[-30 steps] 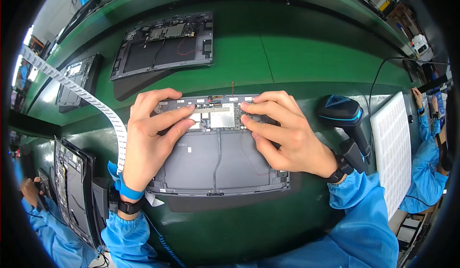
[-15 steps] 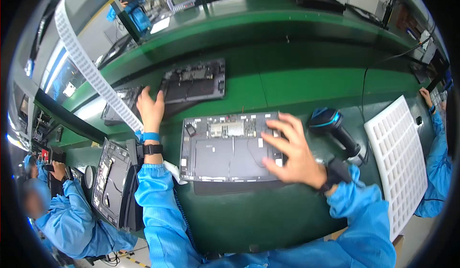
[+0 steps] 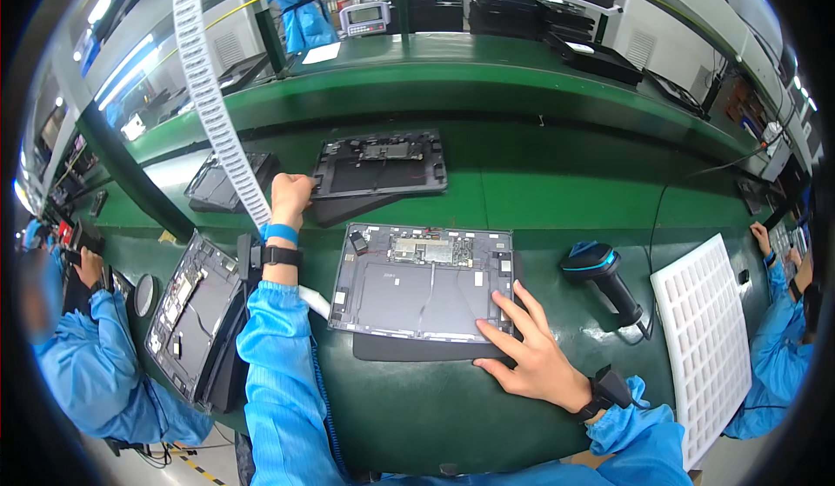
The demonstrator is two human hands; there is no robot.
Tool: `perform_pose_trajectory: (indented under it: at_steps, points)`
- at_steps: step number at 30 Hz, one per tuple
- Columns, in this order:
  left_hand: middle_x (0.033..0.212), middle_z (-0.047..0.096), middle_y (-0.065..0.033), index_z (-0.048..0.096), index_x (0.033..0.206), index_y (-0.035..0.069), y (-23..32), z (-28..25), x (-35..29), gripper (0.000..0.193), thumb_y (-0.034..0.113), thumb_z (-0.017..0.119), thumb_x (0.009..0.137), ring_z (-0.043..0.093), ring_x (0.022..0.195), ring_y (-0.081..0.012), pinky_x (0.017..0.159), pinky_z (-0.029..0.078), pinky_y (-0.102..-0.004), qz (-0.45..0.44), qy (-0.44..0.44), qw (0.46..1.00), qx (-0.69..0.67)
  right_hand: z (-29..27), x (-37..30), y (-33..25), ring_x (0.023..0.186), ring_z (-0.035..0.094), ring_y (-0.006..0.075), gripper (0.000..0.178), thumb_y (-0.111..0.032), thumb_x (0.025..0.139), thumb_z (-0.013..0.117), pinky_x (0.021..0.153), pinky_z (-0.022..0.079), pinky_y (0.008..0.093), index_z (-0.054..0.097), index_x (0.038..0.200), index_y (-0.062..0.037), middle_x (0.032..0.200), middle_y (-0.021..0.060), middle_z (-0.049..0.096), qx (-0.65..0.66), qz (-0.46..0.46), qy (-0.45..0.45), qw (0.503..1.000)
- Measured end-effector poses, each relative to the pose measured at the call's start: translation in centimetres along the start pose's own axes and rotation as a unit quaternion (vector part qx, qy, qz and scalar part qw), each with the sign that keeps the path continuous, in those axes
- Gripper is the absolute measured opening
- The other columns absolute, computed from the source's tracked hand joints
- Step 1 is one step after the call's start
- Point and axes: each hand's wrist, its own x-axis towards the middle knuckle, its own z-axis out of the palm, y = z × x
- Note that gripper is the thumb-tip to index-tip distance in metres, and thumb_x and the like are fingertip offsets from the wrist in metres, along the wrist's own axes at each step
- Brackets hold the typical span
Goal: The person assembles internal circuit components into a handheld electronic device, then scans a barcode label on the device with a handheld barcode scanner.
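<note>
A flat grey device casing (image 3: 409, 295) with an exposed circuit board lies before me on a dark pad (image 3: 417, 350). My right hand (image 3: 535, 360) is open, its spread fingers over the casing's lower right corner. Farther back, my left hand (image 3: 291, 197) is closed, fingertips at the lower left corner of a second open casing (image 3: 378, 173). It appears to pinch that corner, though the fingers hide the grip. This second casing rests on another dark pad (image 3: 348, 211). A white strip of printed labels (image 3: 209, 95) hangs down beside my left hand.
A black and blue handheld scanner (image 3: 600, 277) stands right of the near casing, beside a white gridded tray (image 3: 704, 338). Left of my forearm leans another open casing (image 3: 191, 312); one more (image 3: 228, 182) lies behind the strip. Co-workers in blue sleeves (image 3: 104, 364) sit at both sides.
My left hand has gone from open fingers to closed at the far casing's corner. My right hand has slid down toward the near casing's lower right corner. The whole view has tilted up.
</note>
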Motion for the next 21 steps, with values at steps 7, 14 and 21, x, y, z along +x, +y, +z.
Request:
perform_pose_trajectory:
  at_steps: [7,14,21]
  points:
    - [0.082,0.072,-0.0215,0.071,0.081,-0.006,-1.5,-0.7,0.2,0.046,0.038,0.072,0.093,0.072,0.085,-0.0358,0.083,0.054,-0.0437,0.059,0.024,0.950,0.305,0.8,0.3,-0.5,0.145,0.035,0.0563,0.059,-0.020,0.077,0.090,0.112,0.043,0.0603,0.069,0.131,-0.0075,0.154,0.0261,0.046,0.014,-0.003,0.014,1.000]
    - [0.072,0.051,-0.0022,0.068,0.089,0.003,0.5,0.7,-0.7,0.032,0.032,0.065,0.103,0.043,0.060,-0.0157,0.052,0.032,-0.0376,-0.088,-0.032,0.985,-0.144,1.3,0.2,0.5,0.147,0.035,0.0553,0.058,-0.018,0.073,0.091,0.115,0.041,0.0587,0.072,0.126,-0.0036,0.153,0.0267,0.048,0.002,0.014,0.016,1.000]
    - [0.106,0.061,-0.0047,0.052,0.136,0.006,2.9,0.9,-1.1,0.039,0.029,0.062,0.105,0.055,0.085,-0.0146,0.068,0.044,-0.0325,0.053,0.047,0.982,-0.176,1.7,3.0,1.1,0.150,0.031,0.0549,0.057,-0.008,0.080,0.082,0.119,0.036,0.0541,0.064,0.131,0.0084,0.156,0.0310,0.044,-0.028,0.043,0.067,0.996]
